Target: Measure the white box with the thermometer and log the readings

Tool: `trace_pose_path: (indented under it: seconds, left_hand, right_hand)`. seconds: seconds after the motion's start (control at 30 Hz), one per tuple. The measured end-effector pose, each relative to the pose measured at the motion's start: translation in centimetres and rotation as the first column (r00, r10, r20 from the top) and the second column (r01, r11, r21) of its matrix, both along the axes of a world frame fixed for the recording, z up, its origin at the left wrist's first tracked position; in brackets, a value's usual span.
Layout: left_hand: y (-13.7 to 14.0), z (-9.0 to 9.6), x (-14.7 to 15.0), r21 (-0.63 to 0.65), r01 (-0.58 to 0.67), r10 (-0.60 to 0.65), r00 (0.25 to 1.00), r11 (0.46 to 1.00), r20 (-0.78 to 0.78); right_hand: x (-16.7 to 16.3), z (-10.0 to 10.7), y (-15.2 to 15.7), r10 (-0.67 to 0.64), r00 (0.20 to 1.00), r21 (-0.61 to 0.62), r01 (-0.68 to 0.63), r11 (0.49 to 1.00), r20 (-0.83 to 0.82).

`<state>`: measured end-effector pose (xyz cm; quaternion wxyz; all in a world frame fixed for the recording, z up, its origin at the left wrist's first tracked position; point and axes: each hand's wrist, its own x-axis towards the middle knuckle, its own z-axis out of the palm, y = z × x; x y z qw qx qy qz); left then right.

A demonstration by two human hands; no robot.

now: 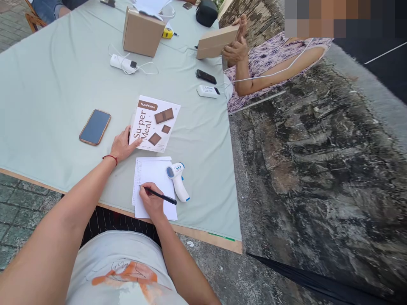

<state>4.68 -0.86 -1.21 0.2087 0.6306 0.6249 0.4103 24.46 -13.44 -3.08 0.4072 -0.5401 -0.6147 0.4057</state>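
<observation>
Well, box (159, 123) and pen (163, 197) in separate hands (124, 144) (153, 203).

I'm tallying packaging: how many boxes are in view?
3: a white printed box held by the left hand, a brown box farther across the table, and a second brown box in a co-worker's hands. Others may be hidden.

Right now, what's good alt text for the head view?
At a cloth-covered table, a person's right hand holds a black pen to white paper while the left hand holds a "Su-per Meal" box. A white-and-blue thermometer gun overlaps the paper's right edge; a phone lies left of the box. Beyond, a co-worker's hands hold a brown carton.
</observation>
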Motion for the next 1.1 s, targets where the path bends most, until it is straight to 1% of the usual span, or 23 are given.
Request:
trace_pose_path:
  seconds: [0.13, 0.23, 0.47, 0.63, 0.93, 1.1]
  left_hand:
    - [0.1, -0.3, 0.0, 0.004, -0.013, 0.013, 1.000, 1.000, -0.004]
    - [0.0, -0.2, 0.0, 0.006, -0.006, 0.006, 1.000, 1.000, -0.007]
    - [-0.3, 0.7, 0.1, -0.004, 0.003, -0.003, 1.000, 1.000, 0.012]
    - [-0.3, 0.7, 0.1, -0.004, 0.005, -0.005, 1.000, 1.000, 0.012]
    - [-0.3, 0.7, 0.1, -0.003, 0.004, -0.004, 1.000, 1.000, 0.019]
    - [-0.3, 0.7, 0.1, -0.011, 0.002, -0.002, 1.000, 1.000, 0.014]
  right_hand:
    - [0.1, -0.4, -0.1, -0.038, 0.999, -0.022, 0.037, 0.999, -0.021]
    - [0.1, -0.5, -0.2, -0.062, 0.997, -0.037, 0.061, 0.997, -0.037]
    - [0.0, -0.1, -0.1, -0.042, 0.999, -0.012, 0.042, 0.999, 0.000]
    - [0.0, -0.1, -0.1, -0.043, 0.999, -0.025, 0.043, 0.999, -0.008]
    - [0.0, 0.0, -0.1, -0.037, 0.999, -0.010, 0.037, 0.999, 0.003]
    - [0.0, -0.2, -0.2, -0.048, 0.999, -0.028, 0.047, 0.999, -0.023]
